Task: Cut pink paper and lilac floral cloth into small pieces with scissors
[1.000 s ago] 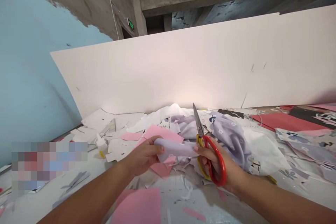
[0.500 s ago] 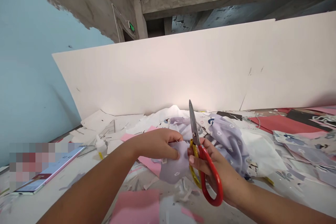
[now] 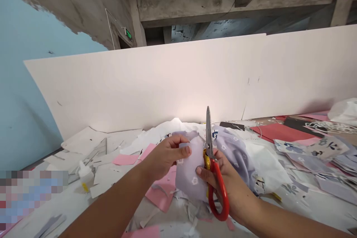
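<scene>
A lavender fabric piece with small white flowers [image 3: 189, 182] hangs between my two hands. My left hand [image 3: 170, 152] pinches its upper left part between thumb and fingers. In my right hand [image 3: 224, 173] are scissors with red and yellow handles [image 3: 220, 197], their blades together and pointing up. The right thumb also presses on the right edge of the fabric piece. Just behind the hands lies a bunched heap of lavender and white printed fabric [image 3: 234, 145]. Pink paper pieces [image 3: 160, 199] lie under and left of the fabric piece.
A small white glue bottle [image 3: 86, 173] stands at the left among white paper scraps [image 3: 80, 141]. Red sheets [image 3: 281, 132], white cord [image 3: 331, 127] and printed cutouts [image 3: 320, 147] lie on the right. A tall white panel [image 3: 156, 85] closes off the back.
The view has turned to the right and up a little. The fabric piece is now held up more spread out, and my right thumb has come onto its edge. The scissors stand more upright.
</scene>
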Motion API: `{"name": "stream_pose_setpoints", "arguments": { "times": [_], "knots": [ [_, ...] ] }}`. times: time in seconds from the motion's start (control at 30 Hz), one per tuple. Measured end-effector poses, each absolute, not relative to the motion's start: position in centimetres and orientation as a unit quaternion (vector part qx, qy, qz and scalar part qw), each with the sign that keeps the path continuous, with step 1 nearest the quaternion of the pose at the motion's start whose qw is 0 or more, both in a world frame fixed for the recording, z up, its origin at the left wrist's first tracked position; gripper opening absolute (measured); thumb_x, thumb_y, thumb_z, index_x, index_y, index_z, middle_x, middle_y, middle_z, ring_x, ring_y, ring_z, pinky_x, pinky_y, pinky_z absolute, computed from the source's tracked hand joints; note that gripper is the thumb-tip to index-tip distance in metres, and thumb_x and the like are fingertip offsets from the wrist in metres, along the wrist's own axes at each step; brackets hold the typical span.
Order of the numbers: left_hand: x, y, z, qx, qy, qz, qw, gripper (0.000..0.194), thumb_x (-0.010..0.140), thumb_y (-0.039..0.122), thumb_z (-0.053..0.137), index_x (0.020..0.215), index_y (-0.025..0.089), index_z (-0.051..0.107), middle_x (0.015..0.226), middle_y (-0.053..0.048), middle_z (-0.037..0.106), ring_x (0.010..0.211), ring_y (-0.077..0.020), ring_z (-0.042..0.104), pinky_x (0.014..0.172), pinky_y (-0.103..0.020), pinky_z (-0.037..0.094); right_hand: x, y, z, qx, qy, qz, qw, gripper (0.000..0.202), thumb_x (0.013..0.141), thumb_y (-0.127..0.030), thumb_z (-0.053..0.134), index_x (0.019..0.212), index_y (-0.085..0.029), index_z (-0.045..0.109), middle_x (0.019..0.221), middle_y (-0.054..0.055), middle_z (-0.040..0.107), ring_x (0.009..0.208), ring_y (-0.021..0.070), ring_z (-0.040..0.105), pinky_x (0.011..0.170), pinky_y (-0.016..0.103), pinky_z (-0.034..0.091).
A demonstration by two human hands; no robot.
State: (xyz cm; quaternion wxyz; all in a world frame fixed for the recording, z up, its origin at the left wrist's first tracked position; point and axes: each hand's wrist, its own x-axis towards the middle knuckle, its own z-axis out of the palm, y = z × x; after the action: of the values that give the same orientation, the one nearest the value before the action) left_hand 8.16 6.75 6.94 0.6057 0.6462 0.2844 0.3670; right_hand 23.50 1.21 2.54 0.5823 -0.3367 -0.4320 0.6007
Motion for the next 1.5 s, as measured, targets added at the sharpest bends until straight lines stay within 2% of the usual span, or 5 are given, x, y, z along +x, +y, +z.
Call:
{"name": "stream_pose_setpoints", "arguments": {
  "times": [0.37, 0.9, 1.17, 1.33, 1.5],
  "knots": [
    [10.0, 6.1, 3.7, 0.543, 0.253, 0.426, 0.678, 0.023, 0.072, 0.034, 0.063, 0.086, 0.015, 0.059, 0.071, -0.004, 0.061, 0.065, -0.0146, 0.056, 0.061, -0.028, 0.045, 23.8, 1.5, 2.4, -0.349, -0.431, 0.555, 0.620, 0.048, 0.058, -0.020, 0.074, 0.088, -0.025, 0.037, 0.053, -0.012, 0.048, 0.040, 0.0054, 0.040, 0.042, 0.018, 0.038],
    [10.9, 5.6, 1.6, 0.720, 0.440, 0.468, 0.262, 0.027, 0.084, 0.041, 0.039, 0.069, 0.019, 0.047, 0.060, 0.003, 0.050, 0.058, -0.0114, 0.046, 0.053, -0.021, 0.037, 23.0, 1.7, -0.3, -0.341, -0.484, 0.519, 0.616, 0.046, 0.065, -0.016, 0.070, 0.091, -0.028, 0.033, 0.053, -0.013, 0.042, 0.040, 0.0027, 0.029, 0.037, 0.013, 0.026],
    [8.3, 5.7, 4.8, 0.774, 0.332, 0.511, 0.171, 0.021, 0.082, 0.036, 0.045, 0.075, 0.019, 0.055, 0.060, 0.001, 0.053, 0.054, -0.0112, 0.048, 0.049, -0.021, 0.038, 23.1, 1.3, 0.1, -0.332, -0.474, 0.556, 0.596, 0.047, 0.065, -0.026, 0.072, 0.089, -0.027, 0.032, 0.084, -0.006, 0.059, 0.065, 0.0103, 0.057, 0.062, 0.026, 0.045],
    [6.8, 5.4, 7.1, 0.775, 0.332, 0.527, 0.110, 0.020, 0.077, 0.036, 0.050, 0.068, 0.020, 0.060, 0.056, -0.001, 0.052, 0.053, -0.0125, 0.047, 0.048, -0.022, 0.038, 23.6, 1.4, -0.3, -0.348, -0.508, 0.550, 0.564, 0.032, 0.074, -0.031, 0.064, 0.086, -0.025, 0.035, 0.091, -0.001, 0.060, 0.069, 0.0127, 0.058, 0.065, 0.031, 0.045],
    [6.5, 7.5, 6.7, 0.805, 0.393, 0.418, 0.149, 0.019, 0.076, 0.033, 0.049, 0.077, 0.023, 0.064, 0.055, 0.002, 0.053, 0.048, -0.0117, 0.044, 0.044, -0.021, 0.033, 23.1, 1.8, -0.9, -0.312, -0.489, 0.592, 0.559, 0.041, 0.064, -0.024, 0.073, 0.082, -0.023, 0.037, 0.084, -0.001, 0.061, 0.073, 0.0128, 0.057, 0.066, 0.028, 0.042]
  ]
}}
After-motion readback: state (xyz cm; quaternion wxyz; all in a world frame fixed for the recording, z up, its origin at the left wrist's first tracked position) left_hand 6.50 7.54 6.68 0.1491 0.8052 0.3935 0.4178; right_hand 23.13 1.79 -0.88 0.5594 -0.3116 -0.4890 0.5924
